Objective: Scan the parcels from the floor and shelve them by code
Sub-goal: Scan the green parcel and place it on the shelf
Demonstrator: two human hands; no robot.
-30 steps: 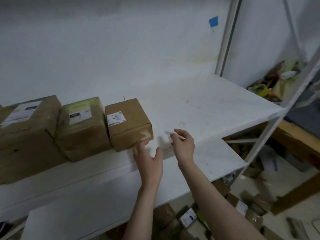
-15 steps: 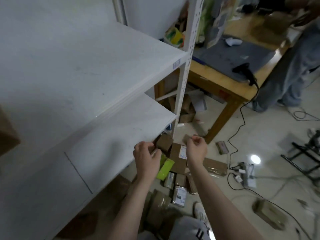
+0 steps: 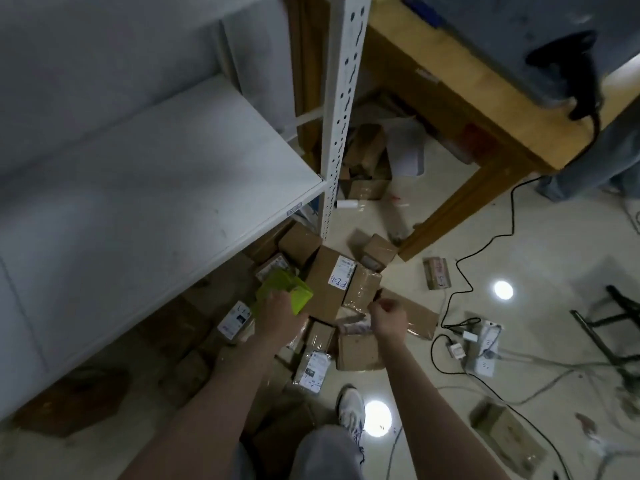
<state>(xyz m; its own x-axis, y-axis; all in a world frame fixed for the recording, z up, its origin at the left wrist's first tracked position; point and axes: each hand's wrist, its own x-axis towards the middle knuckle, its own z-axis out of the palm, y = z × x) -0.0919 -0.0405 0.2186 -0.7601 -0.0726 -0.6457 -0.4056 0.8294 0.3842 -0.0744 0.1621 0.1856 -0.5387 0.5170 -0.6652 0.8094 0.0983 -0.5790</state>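
Note:
Several brown parcels lie in a heap on the floor [image 3: 519, 237] below the white shelf [image 3: 156, 202]. Among them are a big brown box [image 3: 325, 296] with a handwritten label and a bright green parcel [image 3: 289, 289]. My left hand [image 3: 280, 318] hangs over the green parcel's near edge with its fingers curled; whether it touches the parcel is unclear. To the right, my right hand [image 3: 388, 318] hovers over the taped boxes, curled into a fist and holding nothing. A black scanner [image 3: 571, 74] lies on the wooden table [image 3: 467, 98] at the upper right.
The shelf's perforated post [image 3: 341, 98] stands just behind the heap. Black cables [image 3: 460, 271] and a power strip [image 3: 485, 348] trail across the floor on the right. Single parcels [image 3: 438, 273] [image 3: 509, 438] lie apart. My shoe [image 3: 351, 407] is near the heap. Another person's trouser leg [image 3: 588, 168] is by the table.
My view has swung from the shelved parcels down to the floor heap. Both hands left the shelf edge, curled up and dropped towards the parcels.

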